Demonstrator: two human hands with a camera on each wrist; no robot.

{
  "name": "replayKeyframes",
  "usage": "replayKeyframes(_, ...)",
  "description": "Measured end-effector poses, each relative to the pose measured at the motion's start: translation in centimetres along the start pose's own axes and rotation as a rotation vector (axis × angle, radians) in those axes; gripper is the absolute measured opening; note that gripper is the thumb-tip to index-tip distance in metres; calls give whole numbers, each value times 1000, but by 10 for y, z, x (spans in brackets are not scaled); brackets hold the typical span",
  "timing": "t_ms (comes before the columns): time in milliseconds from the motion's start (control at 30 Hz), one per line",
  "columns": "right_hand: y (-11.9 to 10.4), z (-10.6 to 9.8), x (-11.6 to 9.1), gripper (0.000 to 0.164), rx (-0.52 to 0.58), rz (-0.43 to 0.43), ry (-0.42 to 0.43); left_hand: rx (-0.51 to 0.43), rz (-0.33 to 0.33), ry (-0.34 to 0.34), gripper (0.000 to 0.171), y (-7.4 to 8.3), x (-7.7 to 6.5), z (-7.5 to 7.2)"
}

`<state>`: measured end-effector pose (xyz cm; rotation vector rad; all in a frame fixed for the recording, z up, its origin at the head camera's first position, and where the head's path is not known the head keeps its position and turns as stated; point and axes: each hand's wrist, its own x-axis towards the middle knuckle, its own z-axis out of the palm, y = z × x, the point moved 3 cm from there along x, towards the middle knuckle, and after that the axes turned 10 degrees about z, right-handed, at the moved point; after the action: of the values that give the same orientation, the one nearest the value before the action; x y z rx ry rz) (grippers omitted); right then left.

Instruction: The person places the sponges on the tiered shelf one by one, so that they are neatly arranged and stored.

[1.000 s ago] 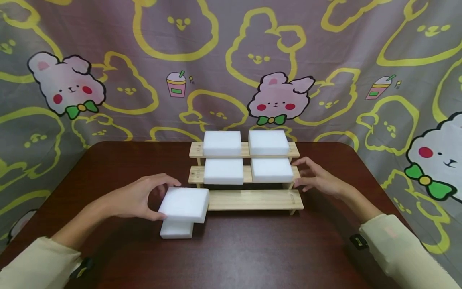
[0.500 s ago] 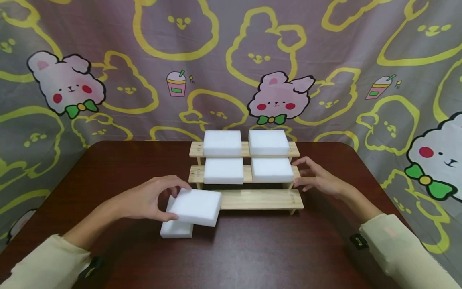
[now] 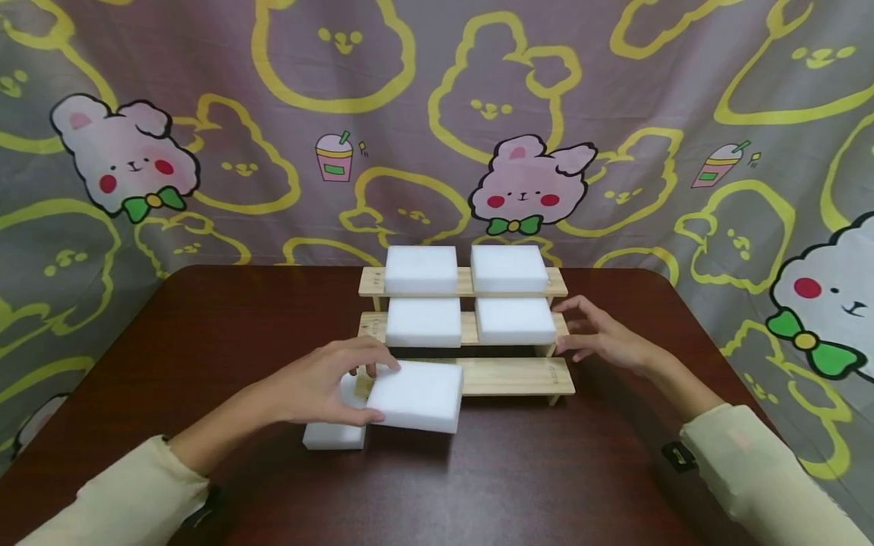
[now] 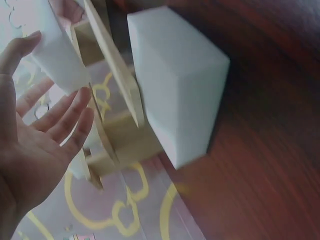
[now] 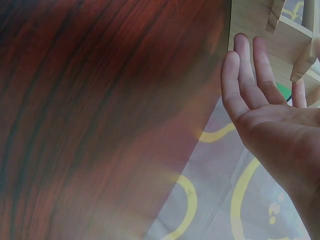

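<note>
My left hand (image 3: 374, 388) grips a white foam block (image 3: 416, 396) by its left edge, holding it just above the table at the left front of a three-tier wooden shelf (image 3: 512, 376). A second foam block (image 3: 331, 436) lies on the table under my wrist. In the left wrist view, my left hand (image 4: 40, 135) has the held block (image 4: 55, 55) at its fingertips, and the other block (image 4: 175, 85) sits on the table. My right hand (image 3: 561, 330) rests with straight fingers against the shelf's right end; in the right wrist view, its fingers (image 5: 250, 75) touch the wood (image 5: 252, 20).
Two foam blocks (image 3: 419, 269) (image 3: 508, 268) sit on the top tier and two (image 3: 423, 322) (image 3: 515, 320) on the middle tier; the bottom tier is bare. The dark wooden table (image 3: 512, 470) ends at a cartoon-print cloth backdrop (image 3: 437, 114).
My left hand has carried the foam block to the right, off the block lying on the table and up to the shelf's bottom tier. The right hand has not moved.
</note>
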<state>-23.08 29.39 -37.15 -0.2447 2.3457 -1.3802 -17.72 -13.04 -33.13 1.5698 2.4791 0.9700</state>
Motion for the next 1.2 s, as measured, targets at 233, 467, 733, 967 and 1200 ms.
replayKeyframes(233, 0, 0, 0, 55, 0, 5, 1, 60, -10, -30, 45, 15, 16, 19)
replayKeyframes(467, -1, 0, 0, 55, 0, 4, -3, 109, -15, -20, 46, 25, 30, 28)
replayKeyframes(733, -1, 0, 0, 55, -4, 15, -4, 137, -13, 13, 47, 27, 44, 38)
replayKeyframes(967, -1, 0, 0, 56, -6, 18, 6, 183, -29, 4, 50, 30, 57, 48)
replayKeyframes(1200, 0, 1, -1, 56, 0, 13, 3, 199, -30, 0, 51, 30, 67, 57)
